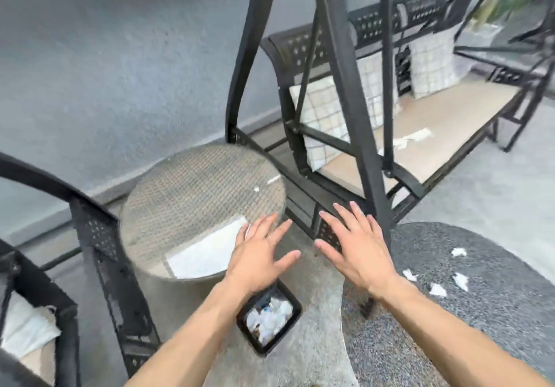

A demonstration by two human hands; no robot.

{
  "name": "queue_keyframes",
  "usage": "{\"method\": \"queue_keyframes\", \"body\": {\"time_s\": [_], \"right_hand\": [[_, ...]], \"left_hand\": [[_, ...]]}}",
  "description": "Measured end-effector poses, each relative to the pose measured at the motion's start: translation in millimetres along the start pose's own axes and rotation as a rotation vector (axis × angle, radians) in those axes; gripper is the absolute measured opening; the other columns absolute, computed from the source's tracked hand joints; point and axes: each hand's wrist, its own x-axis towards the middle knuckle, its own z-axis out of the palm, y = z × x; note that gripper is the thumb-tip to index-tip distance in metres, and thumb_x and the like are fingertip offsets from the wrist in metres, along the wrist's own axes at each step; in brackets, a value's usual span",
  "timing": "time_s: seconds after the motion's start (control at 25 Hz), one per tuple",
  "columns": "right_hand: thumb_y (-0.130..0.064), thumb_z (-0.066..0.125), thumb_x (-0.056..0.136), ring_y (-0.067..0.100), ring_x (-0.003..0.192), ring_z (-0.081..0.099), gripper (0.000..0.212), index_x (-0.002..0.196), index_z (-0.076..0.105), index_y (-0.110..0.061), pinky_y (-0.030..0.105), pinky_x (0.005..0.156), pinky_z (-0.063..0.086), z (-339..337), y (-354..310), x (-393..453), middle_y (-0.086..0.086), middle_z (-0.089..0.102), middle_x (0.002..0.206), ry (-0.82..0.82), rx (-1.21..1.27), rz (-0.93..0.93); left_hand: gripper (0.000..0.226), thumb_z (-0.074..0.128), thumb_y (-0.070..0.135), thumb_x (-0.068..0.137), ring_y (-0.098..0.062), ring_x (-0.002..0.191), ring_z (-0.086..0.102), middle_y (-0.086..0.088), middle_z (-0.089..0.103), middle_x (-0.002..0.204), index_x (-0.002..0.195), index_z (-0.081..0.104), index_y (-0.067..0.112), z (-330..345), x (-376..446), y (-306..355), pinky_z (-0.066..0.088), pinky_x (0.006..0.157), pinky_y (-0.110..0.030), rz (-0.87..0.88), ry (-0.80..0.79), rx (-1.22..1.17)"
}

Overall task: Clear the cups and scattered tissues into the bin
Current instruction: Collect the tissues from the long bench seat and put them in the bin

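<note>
A: Both hands are empty. The left hand [260,250] and the right hand [354,247] hang above the bin [268,318] with fingers spread wide, gripping nothing.

B: And the bin itself?

A: Small, dark, squarish rim, standing on the floor right under the left wrist. White crumpled stuff already fills it.

B: What is left to collect?

A: To the bin's right, four tissue scraps [437,289] lie scattered on a speckled grey rug [480,311]. Far beyond the bin, another tissue [413,137] sits on the swing bench seat [435,143]. Up and left of the bin, a round woven table [201,203] shows small white bits near its far edge.

B: Any cups?

A: None I can make out; the view is blurred.

B: How will the scraps handle?

A: Probably feather-light, soft and limp. I would pinch each at its raised crumpled peak, or gather several into one fist. They look torn, white, irregular, and a draught could likely shift them.
</note>
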Motion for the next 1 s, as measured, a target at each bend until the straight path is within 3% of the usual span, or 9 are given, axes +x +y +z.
{"method": "queue_keyframes", "body": {"time_s": [0.36,0.72,1.0], "right_hand": [[-0.073,0.022,0.088,0.02,0.147,0.004,0.066,0.146,0.021,-0.042,0.05,0.117,0.012,-65,66,-68,-0.005,0.02,0.158,0.081,-0.069,0.285],[-0.077,0.02,0.086,0.018,0.147,0.005,0.069,0.146,0.02,-0.044,0.046,0.116,0.006,-96,199,-183,-0.005,0.022,0.157,0.185,-0.08,0.635],[-0.079,0.019,0.085,0.017,0.146,0.002,0.069,0.146,0.019,-0.044,0.048,0.116,0.005,-131,343,-242,-0.006,0.021,0.157,0.186,-0.106,0.739]], "left_hand": [[0.078,0.024,0.083,0.079,-0.01,0.147,0.008,0.014,0.018,0.159,0.148,0.022,0.046,-24,35,55,-0.004,0.119,-0.04,0.267,-0.008,-0.02],[0.079,0.025,0.083,0.079,-0.009,0.146,0.011,0.014,0.023,0.157,0.147,0.024,0.043,22,93,217,0.001,0.119,-0.041,0.573,-0.041,0.006],[0.083,0.02,0.087,0.075,-0.007,0.147,0.003,0.013,0.016,0.16,0.148,0.021,0.046,73,135,366,0.0,0.12,-0.044,0.602,-0.08,0.014]]}}
